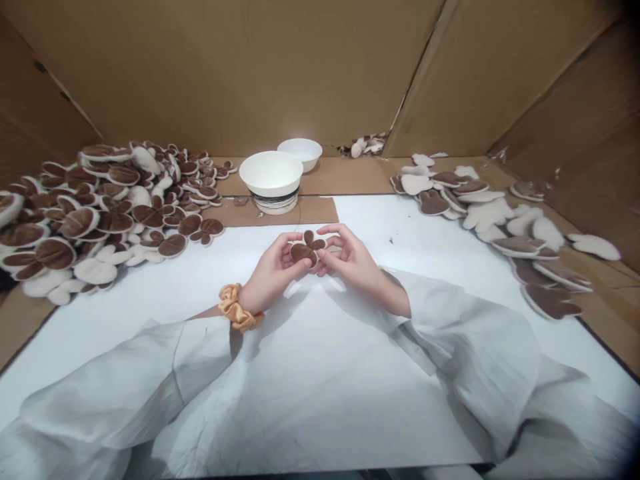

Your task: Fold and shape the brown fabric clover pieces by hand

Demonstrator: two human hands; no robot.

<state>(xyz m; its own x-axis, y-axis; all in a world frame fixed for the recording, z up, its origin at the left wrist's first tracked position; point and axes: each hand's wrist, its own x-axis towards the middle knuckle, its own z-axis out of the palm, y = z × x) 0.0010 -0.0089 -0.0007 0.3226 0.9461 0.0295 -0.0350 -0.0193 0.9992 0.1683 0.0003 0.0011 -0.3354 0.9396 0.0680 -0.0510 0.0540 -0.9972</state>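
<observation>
Between my two hands, over the middle of the white table, is a small brown fabric piece (pixel 306 252) with a pale edge, one large round lobe and two smaller ones. My left hand (pixel 278 265) grips its left side, thumb along the lower edge. On its right side my right hand (pixel 352 259) pinches it with the thumb and curled fingers, the index finger reaching over the top. A shiny gold scrunchie (pixel 237 308) circles my left wrist. Whether a needle or thread is between the fingers cannot be made out.
A large heap of similar brown-and-white pieces (pixel 107 207) lies at the left. More bunny-shaped pieces (pixel 493 213) spread along the right. Behind my hands stand a white bowl (pixel 270 175), dark thread wound around the stand beneath it, and another white bowl (pixel 306 152). Cardboard walls (pixel 240 73) enclose the table.
</observation>
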